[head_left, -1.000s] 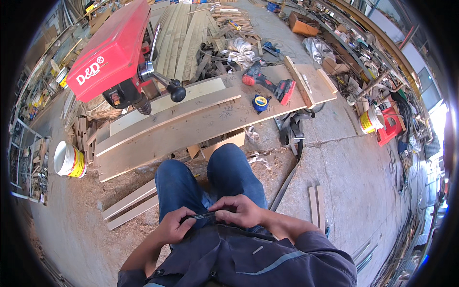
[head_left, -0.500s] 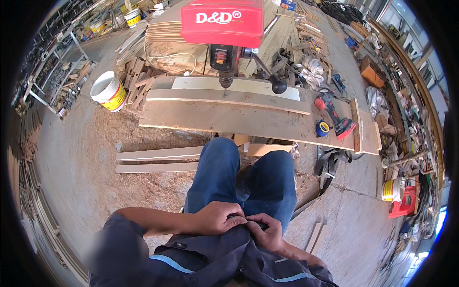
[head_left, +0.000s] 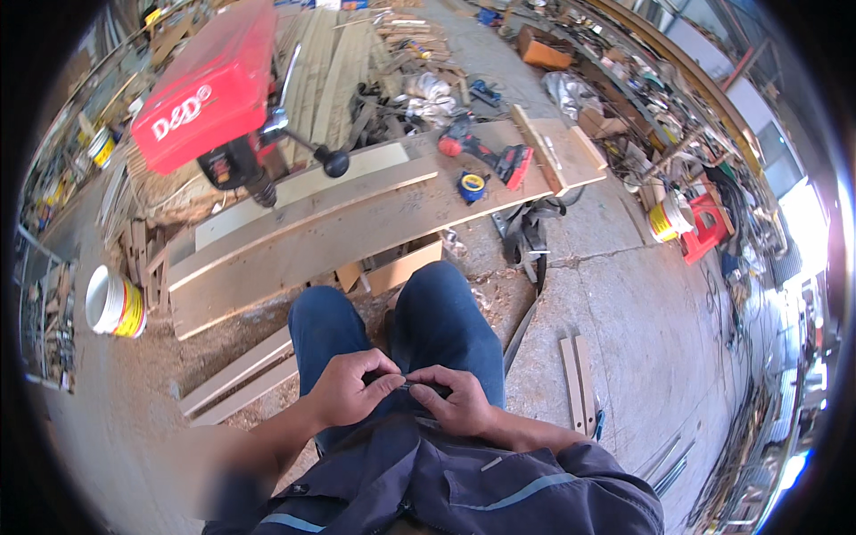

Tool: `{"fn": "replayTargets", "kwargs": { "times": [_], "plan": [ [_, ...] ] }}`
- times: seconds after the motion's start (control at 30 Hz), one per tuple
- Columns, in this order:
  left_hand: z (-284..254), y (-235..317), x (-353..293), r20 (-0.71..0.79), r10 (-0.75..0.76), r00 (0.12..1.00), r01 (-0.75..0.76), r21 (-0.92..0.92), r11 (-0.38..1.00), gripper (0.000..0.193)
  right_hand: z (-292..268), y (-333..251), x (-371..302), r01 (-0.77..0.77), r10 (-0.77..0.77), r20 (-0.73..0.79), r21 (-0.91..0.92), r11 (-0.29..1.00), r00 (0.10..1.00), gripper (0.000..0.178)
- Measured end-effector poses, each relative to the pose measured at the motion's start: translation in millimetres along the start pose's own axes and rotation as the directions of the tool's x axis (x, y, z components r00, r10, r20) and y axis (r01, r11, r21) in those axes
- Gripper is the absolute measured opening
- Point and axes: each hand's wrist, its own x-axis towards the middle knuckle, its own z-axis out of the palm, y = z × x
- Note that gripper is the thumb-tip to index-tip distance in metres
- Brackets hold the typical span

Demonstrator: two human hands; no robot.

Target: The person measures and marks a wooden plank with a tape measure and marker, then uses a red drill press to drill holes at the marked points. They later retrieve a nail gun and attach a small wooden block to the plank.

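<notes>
My left hand [head_left: 352,390] and my right hand [head_left: 456,403] meet above my lap, thumbs and fingers pinched together. Between them is a small dark thing [head_left: 434,389], mostly covered by the fingers; its kind cannot be made out. Beyond my knees lies a wide wooden board [head_left: 330,227] with a narrow wooden strip [head_left: 357,190] and a paler strip [head_left: 303,189] along its far side. A red drill press [head_left: 214,85] stands over the board's left part, its chuck [head_left: 262,193] above the strips. Both hands are well apart from the board and the press.
On the board's right part rest a red and black cordless drill [head_left: 486,159] and a blue and yellow tape measure [head_left: 472,186]. A white bucket [head_left: 111,303] stands at left. Wooden strips [head_left: 241,374] lie on the floor left of my knees; two more [head_left: 578,383] lie at right.
The view has swung to the right, so the press and board now appear farther left and tilted. My hands have parted slightly and sit a little farther from the jacket, still pinched.
</notes>
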Motion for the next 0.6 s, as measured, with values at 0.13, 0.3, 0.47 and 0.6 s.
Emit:
{"fn": "replayTargets", "kwargs": {
  "times": [0.13,0.3,0.47,0.6],
  "plan": [
    [-1,-13,19,0.015,-0.003,1.0,0.006,-0.239,0.971,0.035,-24,-3,6,-0.146,0.144,0.022,0.12,0.982,0.989,0.027],
    [0,-52,41,-0.226,-0.061,0.972,-0.014,-0.317,0.948,0.045,-98,26,15,-0.178,0.242,-0.227,0.268,0.947,0.943,0.031],
    [10,-100,44,-0.261,-0.14,0.955,0.159,0.051,0.986,0.04,-272,83,87,0.023,-0.112,-0.761,-0.127,0.992,0.639,0.03],
    [21,-86,76,-0.261,-0.087,0.961,0.179,0.353,0.918,0.03,-400,129,163,-0.212,-0.228,-0.806,-0.396,0.893,0.546,0.03]
  ]
}}
